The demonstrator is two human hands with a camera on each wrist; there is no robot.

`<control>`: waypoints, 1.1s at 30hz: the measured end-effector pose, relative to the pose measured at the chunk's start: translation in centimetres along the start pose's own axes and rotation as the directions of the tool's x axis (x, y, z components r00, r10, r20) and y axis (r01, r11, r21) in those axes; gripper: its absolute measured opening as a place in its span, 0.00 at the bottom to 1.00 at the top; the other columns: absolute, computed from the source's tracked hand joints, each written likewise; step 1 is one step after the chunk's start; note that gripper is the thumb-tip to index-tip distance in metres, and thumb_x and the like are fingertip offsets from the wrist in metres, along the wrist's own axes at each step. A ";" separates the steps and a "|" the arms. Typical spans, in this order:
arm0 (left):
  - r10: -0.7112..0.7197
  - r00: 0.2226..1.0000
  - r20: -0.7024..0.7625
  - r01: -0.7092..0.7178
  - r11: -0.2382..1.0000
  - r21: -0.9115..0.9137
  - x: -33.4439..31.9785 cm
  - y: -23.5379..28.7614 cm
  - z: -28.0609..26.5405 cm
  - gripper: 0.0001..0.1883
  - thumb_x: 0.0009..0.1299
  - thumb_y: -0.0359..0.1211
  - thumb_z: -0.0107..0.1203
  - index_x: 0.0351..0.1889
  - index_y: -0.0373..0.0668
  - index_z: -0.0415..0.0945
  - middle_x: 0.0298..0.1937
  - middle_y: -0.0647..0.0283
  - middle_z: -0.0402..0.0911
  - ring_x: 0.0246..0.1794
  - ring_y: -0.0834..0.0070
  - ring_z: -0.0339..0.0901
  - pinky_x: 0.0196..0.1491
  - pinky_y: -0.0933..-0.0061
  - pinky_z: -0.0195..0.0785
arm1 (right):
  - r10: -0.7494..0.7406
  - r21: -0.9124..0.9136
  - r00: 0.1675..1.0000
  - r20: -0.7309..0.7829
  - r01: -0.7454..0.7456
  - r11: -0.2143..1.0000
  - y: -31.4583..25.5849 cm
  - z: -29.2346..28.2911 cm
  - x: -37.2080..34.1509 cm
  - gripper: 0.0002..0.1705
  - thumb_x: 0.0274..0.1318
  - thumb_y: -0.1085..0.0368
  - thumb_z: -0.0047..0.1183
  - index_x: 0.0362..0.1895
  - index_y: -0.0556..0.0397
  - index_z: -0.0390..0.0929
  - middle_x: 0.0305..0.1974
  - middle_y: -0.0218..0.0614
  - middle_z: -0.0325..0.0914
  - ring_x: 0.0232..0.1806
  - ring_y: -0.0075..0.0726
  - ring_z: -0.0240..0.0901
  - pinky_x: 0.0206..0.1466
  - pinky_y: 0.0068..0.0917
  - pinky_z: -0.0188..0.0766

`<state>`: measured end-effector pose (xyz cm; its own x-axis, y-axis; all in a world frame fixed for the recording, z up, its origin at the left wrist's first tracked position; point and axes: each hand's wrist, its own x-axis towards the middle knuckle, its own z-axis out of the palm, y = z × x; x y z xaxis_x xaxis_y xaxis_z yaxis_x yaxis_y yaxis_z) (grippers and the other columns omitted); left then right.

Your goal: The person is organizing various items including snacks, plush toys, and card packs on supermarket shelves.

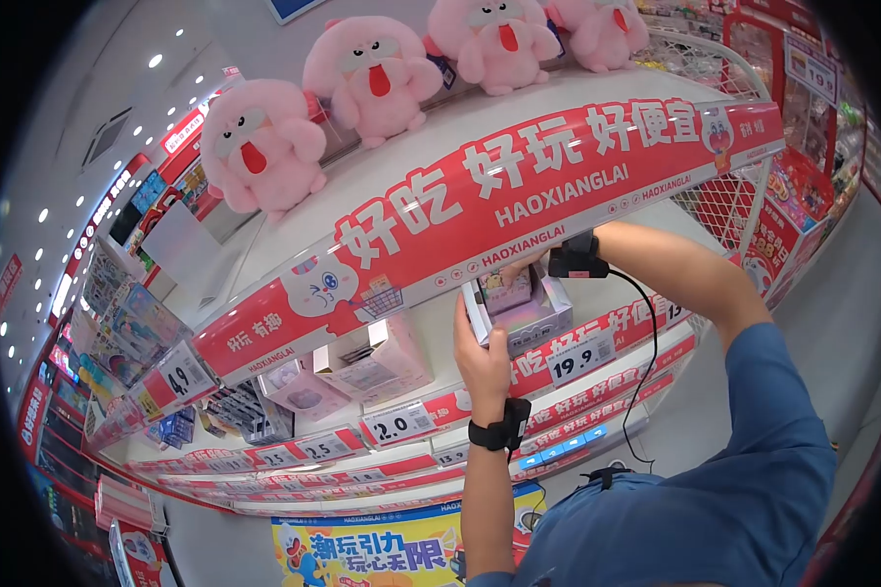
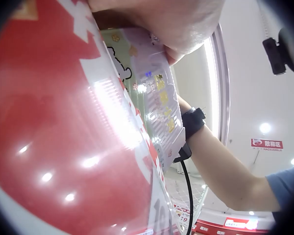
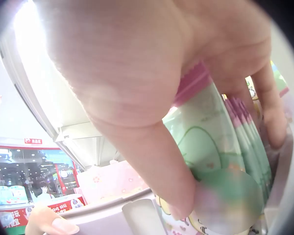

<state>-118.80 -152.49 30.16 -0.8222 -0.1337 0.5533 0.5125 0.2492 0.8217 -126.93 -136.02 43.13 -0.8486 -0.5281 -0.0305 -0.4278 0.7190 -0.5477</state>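
Thumb and fingers of the left hand grip the left side of an open, shiny pale purple box beneath the red sign's edge. In the right wrist view, left fingertips touch the box's outside wall. Reaching into that box from above, the right hand has its thumb against the front of green packets with pink crimped ends, its other fingers behind them. The sign partly hides this hand in the head view.
Pink plush toys sit on the top shelf behind the long red sign. More boxes stand left on the shelf below, above price labels. A white wire rack is at the right. A black cable hangs from the right wrist.
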 end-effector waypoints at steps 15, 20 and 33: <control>-0.034 0.999 0.021 0.034 0.999 -0.021 0.1 0.5 -0.2 0.34 0.59 0.31 0.48 0.65 0.30 0.59 0.59 0.41 0.69 0.59 0.51 0.69 0.61 0.60 0.60 | -0.056 -0.047 0.998 -0.031 0.054 0.997 -0.8 -0.7 -1.3 0.31 0.36 0.50 0.70 0.45 0.52 0.80 0.35 0.38 0.82 0.32 0.36 0.77 0.35 0.31 0.74; -0.023 0.999 0.023 0.022 1.000 0.007 0.2 0.5 -0.3 0.34 0.59 0.31 0.48 0.65 0.30 0.59 0.59 0.41 0.69 0.59 0.51 0.69 0.62 0.60 0.60 | -0.149 -0.066 0.980 -0.131 0.142 0.988 1.5 0.1 -0.2 0.31 0.40 0.48 0.68 0.48 0.50 0.79 0.40 0.39 0.82 0.37 0.38 0.78 0.41 0.34 0.74; -0.021 1.000 0.023 0.020 1.000 0.010 0.2 0.2 -0.3 0.33 0.59 0.30 0.50 0.65 0.30 0.59 0.59 0.41 0.70 0.59 0.51 0.69 0.61 0.60 0.60 | -0.157 -0.078 0.946 -0.285 0.140 0.987 1.8 0.5 -0.2 0.28 0.44 0.48 0.65 0.48 0.49 0.79 0.40 0.40 0.82 0.38 0.38 0.78 0.42 0.35 0.74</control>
<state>-118.80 -152.73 30.50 -0.8379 -0.1171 0.5330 0.4932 0.2558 0.8315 -127.38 -134.84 41.70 -0.8242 -0.4833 0.2951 -0.5653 0.6711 -0.4796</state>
